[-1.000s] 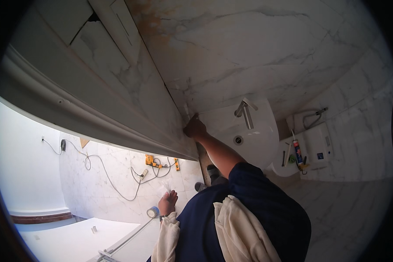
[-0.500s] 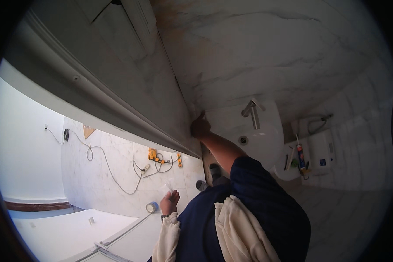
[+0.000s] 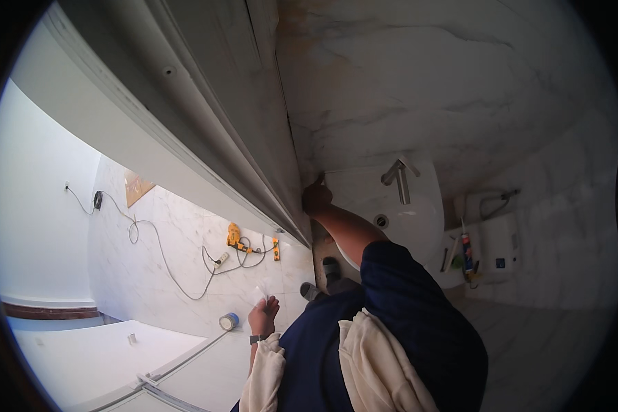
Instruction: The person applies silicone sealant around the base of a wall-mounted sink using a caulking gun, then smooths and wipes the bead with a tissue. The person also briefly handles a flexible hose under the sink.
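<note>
My right arm stretches over the washbasin (image 3: 419, 218), and my right hand (image 3: 316, 197) is in the dim corner where the door frame (image 3: 254, 161) meets the marbled wall. Its fingers look curled, with one digit pointing up along the corner. Whatever they may hold is too dark to make out. Low on the left, above the bright tiled floor, my left hand (image 3: 262, 317) is half closed around a clear plastic piece (image 3: 259, 294), whose exact kind is blurred. A wristwatch (image 3: 257, 338) sits on that wrist.
A chrome tap (image 3: 399, 180) stands on the basin. Right of it, a sealant tube (image 3: 467, 254) and small tools lie on a white ledge. Across the doorway, a yellow power drill (image 3: 233, 235), a power strip (image 3: 221, 259), trailing cable and a tape roll (image 3: 229, 321) lie on the floor.
My view has shifted a little, so the door frame appears further right and the floor things further left. My right hand stays in the corner, and my left hand keeps the plastic piece.
</note>
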Motion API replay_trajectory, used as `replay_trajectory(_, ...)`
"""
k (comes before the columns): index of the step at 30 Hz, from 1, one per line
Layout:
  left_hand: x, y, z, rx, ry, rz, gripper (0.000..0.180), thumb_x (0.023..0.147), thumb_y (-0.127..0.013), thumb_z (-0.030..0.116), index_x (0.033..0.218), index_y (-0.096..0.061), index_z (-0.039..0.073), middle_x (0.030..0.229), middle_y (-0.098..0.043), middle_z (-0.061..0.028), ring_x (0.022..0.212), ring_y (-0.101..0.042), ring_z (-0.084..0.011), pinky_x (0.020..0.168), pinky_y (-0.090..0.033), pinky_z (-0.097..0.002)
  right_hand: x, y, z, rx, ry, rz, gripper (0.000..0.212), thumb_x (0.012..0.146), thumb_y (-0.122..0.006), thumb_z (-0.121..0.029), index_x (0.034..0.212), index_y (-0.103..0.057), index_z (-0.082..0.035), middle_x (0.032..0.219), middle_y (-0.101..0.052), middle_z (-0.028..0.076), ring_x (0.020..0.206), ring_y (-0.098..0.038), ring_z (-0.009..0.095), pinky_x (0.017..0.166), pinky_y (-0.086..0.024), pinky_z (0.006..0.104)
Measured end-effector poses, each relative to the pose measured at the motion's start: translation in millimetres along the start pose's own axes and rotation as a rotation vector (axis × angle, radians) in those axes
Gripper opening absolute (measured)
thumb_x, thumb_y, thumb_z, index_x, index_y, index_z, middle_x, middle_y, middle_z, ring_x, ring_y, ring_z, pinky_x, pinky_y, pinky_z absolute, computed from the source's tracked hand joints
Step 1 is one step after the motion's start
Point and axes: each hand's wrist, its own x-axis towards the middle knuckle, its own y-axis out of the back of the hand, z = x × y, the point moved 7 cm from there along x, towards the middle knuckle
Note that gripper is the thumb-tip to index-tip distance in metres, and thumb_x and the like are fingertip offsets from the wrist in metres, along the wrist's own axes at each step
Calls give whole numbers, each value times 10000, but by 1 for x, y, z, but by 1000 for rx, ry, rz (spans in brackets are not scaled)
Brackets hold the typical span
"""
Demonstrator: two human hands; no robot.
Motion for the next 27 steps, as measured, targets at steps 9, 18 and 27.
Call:
replay_trajectory(9,4,6,-5,-66,-8,38,436,1034,-524,180,1345,-472,-120,1225,-664,-248,1109,-669,-386,991,-542,-484,3,3,-1,-20,7,10,844,960,-547,-222,1586,-67,79,801,-722,107,691,-709,259,602,-543,416)
replay_trajectory(18,3,5,-11,-88,12,37,419,1034,-519,178,1329,-482,-116,1226,-662,-252,1114,-666,-388,991,-540,-487,8,-11,-10,-374,130,-69,887,958,-605,-270,1574,-87,105,866,-723,97,733,-714,219,594,-543,354)
replay_trajectory(27,2,17,-14,-106,8,56,443,1036,-515,175,1357,-443,-122,1261,-637,-273,1138,-652,-411,1003,-533,-500,-3,5,-14,-362,208,-37,829,934,-657,-322,1560,-273,62,944,-741,99,846,-734,243,678,-573,390)
